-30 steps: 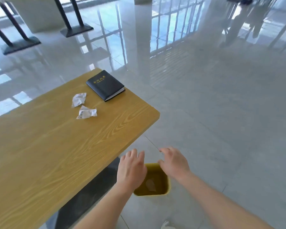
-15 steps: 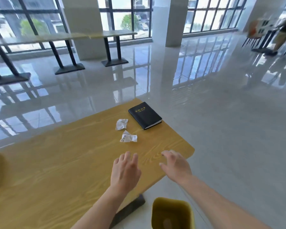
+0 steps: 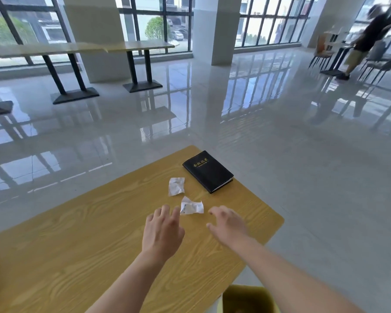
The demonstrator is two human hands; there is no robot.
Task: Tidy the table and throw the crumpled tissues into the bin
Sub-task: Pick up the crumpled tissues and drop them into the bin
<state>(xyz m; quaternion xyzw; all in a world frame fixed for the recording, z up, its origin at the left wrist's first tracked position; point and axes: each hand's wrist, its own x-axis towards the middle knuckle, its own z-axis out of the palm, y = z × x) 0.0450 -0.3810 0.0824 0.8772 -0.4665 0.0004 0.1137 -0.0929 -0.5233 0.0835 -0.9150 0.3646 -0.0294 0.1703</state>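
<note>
Head view, left hand [image 3: 161, 233] and right hand [image 3: 229, 224] spread empty flanking nearer tissue [image 3: 191, 207]

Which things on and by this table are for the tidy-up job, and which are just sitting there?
For the job:
near crumpled tissue
far crumpled tissue
yellow bin on the floor
left hand and right hand, both open and empty

Just sitting there:
black notebook
other tables
chairs
</note>
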